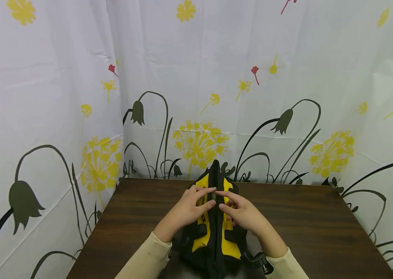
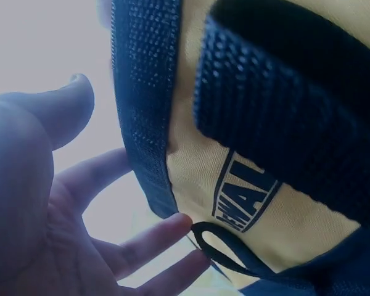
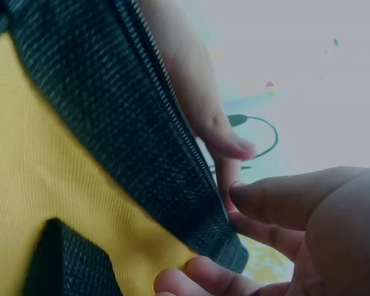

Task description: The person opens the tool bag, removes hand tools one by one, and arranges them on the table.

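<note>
A yellow-and-black fabric tool bag with black webbing handles stands lengthwise on the table. Zipper teeth run along its black top edge in the right wrist view, and a narrow gap shows between the two top bands in the head view. My left hand is over the bag's left side, thumb apart; in the left wrist view its fingertips touch the bag's edge near a black loop. Over the right side, my right hand has loosely bent fingers against the bag, thumb near the zipper edge. The bag's inside is hidden.
Dark wooden table surface extends on both sides of the bag. A white curtain printed with flowers hangs behind the table and along its sides. Dark straps circle both wrists, below light sleeves.
</note>
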Tool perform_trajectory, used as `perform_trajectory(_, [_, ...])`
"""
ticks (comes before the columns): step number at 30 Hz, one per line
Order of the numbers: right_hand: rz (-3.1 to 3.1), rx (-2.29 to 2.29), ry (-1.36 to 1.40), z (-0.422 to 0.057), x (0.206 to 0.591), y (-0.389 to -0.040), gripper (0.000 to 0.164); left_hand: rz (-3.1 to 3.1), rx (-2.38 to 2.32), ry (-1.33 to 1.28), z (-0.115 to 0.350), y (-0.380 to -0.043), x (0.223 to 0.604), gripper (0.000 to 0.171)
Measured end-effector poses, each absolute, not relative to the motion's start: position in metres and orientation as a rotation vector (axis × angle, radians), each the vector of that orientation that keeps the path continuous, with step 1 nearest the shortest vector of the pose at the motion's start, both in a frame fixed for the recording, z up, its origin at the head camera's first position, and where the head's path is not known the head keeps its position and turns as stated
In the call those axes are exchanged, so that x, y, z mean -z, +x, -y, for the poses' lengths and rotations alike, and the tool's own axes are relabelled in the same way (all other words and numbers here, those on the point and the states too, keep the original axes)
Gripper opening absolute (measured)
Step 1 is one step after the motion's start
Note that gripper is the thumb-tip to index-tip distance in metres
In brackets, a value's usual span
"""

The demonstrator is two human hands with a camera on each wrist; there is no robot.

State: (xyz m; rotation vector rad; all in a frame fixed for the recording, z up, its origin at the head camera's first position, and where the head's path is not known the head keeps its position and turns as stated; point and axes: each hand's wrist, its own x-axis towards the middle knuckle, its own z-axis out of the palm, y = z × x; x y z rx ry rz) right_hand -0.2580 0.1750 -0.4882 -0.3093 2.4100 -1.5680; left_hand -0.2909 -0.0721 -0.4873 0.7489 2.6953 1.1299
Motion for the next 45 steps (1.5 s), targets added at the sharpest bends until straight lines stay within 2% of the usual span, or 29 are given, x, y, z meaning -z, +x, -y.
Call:
perform_trajectory(13, [-2.805,1.387,-0.194,-0.182,0.481,-0.253,0.015,-2.742,-1.190,0.602,0.085,-0.293,0.484,0.035])
perform_trajectory(17, [-2.797,1.419,-0.123,-0.184,0.479,-0.251,0.011,-2.711,-1.188,0.582,0.090,-0.293,0.483,0.032])
perform_trajectory(19, [-2.782,1.451,-0.106,-0.186,0.479,-0.249,0.014,-2.700,-1.180,0.561,0.094,-0.292,0.483,0.043])
perform_trajectory(22, [-2.774,1.477,-0.119,-0.189,0.481,-0.246,0.028,-2.682,-1.181,0.526,0.101,-0.291,0.481,0.058])
perform_trajectory(27, [-2.816,1.468,-0.140,-0.199,0.480,-0.241,0.047,-2.663,-1.196,0.497,0.112,-0.291,0.477,0.065])
perform_trajectory(45, [-3.002,1.294,0.016,-0.232,0.465,-0.234,0.050,-2.666,-1.176,0.385,0.147,-0.288,0.460,0.065])
